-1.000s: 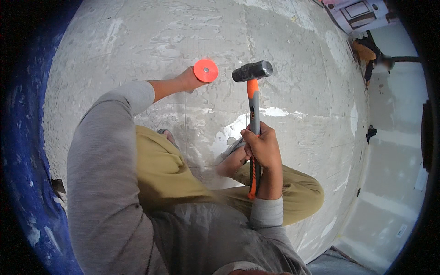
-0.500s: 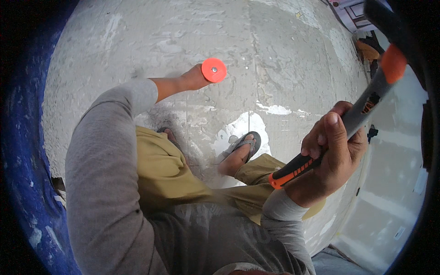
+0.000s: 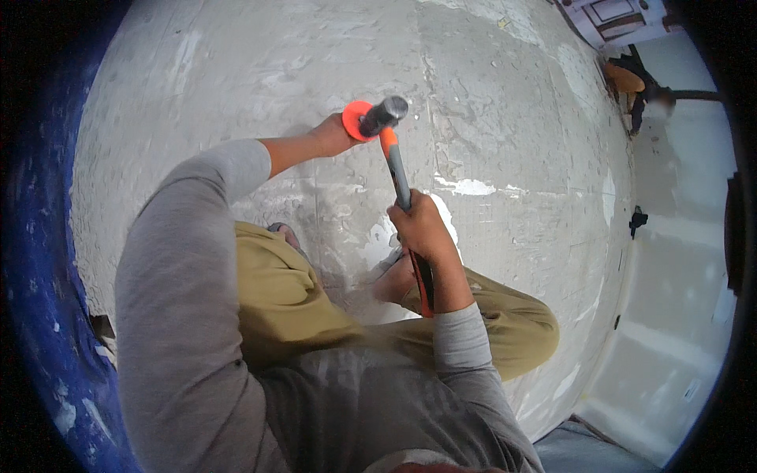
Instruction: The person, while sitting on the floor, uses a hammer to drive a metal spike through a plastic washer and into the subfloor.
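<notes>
My left hand (image 3: 330,136) is closed round a chisel (image 3: 354,115) whose round orange hand guard faces up. Its shaft and tip are hidden beneath the guard and hand. A club hammer (image 3: 399,175) with a grey, black and orange handle is gripped mid-handle by my right hand (image 3: 423,226). The hammer's dark metal head lies over the right part of the guard, at the chisel's struck end; this view does not show clearly whether they touch.
The rough grey floor (image 3: 505,142) has white patches and scraped marks. My khaki-trousered legs (image 3: 505,323) are folded near it. A paint-spotted blue sheet (image 3: 47,315) runs along the left. Pale patched wall panels (image 3: 670,292) stand at right, with dark and tan items (image 3: 624,77) at the far right.
The hammer has swung down and left from the raised position at right, its head now over the chisel's guard. My left hand and chisel have barely moved.
</notes>
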### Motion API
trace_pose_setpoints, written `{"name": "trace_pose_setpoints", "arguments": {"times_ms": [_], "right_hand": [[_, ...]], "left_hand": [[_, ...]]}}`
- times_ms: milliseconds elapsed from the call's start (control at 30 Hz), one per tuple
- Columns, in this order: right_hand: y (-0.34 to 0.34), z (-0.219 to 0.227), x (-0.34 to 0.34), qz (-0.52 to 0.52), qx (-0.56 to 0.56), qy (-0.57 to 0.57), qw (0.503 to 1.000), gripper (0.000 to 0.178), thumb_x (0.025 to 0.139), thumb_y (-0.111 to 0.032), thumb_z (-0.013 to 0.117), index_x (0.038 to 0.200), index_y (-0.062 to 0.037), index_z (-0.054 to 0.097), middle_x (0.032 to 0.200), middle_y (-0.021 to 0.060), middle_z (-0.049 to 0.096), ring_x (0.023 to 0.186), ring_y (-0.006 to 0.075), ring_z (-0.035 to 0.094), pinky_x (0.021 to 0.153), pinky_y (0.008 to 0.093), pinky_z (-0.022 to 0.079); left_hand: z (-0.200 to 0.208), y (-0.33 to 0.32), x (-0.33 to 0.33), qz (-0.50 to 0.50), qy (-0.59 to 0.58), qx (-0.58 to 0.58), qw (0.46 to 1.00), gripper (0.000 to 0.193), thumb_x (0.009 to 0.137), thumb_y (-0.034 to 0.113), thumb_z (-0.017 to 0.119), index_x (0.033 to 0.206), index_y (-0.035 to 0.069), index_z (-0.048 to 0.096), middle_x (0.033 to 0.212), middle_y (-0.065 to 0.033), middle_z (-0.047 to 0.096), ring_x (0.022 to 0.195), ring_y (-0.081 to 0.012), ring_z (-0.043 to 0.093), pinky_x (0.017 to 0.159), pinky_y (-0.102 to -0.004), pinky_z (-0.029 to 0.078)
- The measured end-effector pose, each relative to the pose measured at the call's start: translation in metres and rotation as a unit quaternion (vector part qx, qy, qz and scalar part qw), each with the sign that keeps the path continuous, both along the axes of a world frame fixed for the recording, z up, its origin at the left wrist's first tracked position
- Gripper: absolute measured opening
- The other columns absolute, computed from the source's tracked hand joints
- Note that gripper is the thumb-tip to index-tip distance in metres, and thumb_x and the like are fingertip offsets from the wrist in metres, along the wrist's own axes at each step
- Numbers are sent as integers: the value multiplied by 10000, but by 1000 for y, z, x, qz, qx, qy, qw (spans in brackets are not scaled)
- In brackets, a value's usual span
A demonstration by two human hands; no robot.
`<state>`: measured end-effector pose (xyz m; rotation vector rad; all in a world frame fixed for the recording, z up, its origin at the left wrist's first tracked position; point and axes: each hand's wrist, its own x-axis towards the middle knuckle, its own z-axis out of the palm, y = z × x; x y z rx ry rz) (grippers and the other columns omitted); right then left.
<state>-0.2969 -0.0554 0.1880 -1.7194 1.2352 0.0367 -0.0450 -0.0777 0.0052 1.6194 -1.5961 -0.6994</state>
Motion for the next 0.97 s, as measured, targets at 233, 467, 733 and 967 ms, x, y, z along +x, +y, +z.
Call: {"name": "trace_pose_setpoints", "arguments": {"times_ms": [233, 467, 733, 967], "right_hand": [[-10, 44, -17, -63, 25, -131, 989, 176, 842, -141, 645, 830, 11, 559, 576, 21, 521, 478, 103, 508, 430, 278, 405], [-27, 90, 21, -142, -53, -256, 955, 125, 869, -120, 604, 849, -26, 523, 557, 16, 511, 416, 106, 502, 360, 265, 406], [-28, 3, -14, -76, 114, -51, 989, 179, 834, -124, 600, 819, 37, 525, 560, 66, 521, 413, 157, 516, 381, 323, 431], [-36, 29, -26, -136, 72, -115, 981, 137, 830, -96, 623, 823, 14, 540, 570, 60, 540, 409, 152, 516, 378, 300, 435]], "left_hand": [[10, -3, 2, -16, -99, 64, 993, 434, 843, 396, 666, 1175, 128, 586, 1131, -114, 641, 1069, -294, 596, 905, -366, 490], [23, -1, 4, 14, -22, 95, 995, 463, 826, 381, 691, 1183, 108, 580, 1158, -110, 632, 1082, -296, 586, 916, -372, 482], [-3, 14, 18, 20, -6, 152, 988, 406, 818, 314, 696, 1139, 85, 599, 1081, -137, 656, 1017, -306, 616, 865, -399, 491], [24, 10, 42, 93, 28, 131, 987, 428, 803, 337, 708, 1140, 89, 616, 1073, -152, 671, 993, -302, 632, 861, -412, 492]]}}
